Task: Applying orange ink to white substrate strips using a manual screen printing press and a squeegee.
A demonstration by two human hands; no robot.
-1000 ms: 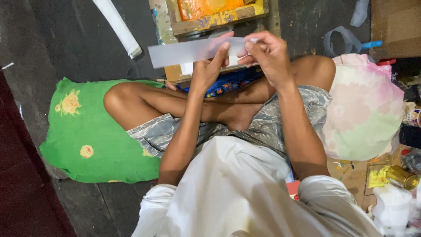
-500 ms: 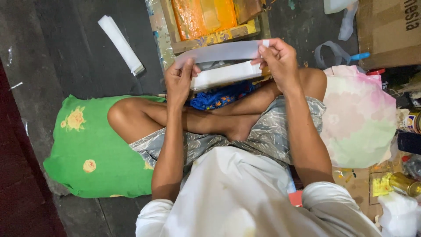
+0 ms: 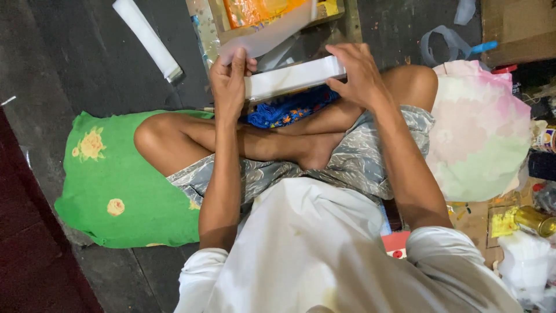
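Note:
I sit cross-legged on the floor. My left hand [image 3: 229, 81] pinches the lower corner of a thin translucent sheet [image 3: 272, 32] that lifts up and to the right, over a cardboard box. My right hand [image 3: 359, 72] grips the right end of a long white block-like stack [image 3: 292, 78], held level between both hands above my shins. Under the stack lies a blue patterned cloth [image 3: 289, 110].
A green flowered cushion [image 3: 110, 179] lies under my left knee, a pale pink-green cushion [image 3: 480, 133] by my right. A cardboard box with orange contents [image 3: 260, 11] stands ahead. A white roll [image 3: 147, 37] lies far left. Cartons, a gold can [image 3: 533, 220] and clutter fill the right.
The view has dropped closer to my hands. The thin sheet has come up off the white stack, raised by my left hand, while my right hand stays on the stack's right end.

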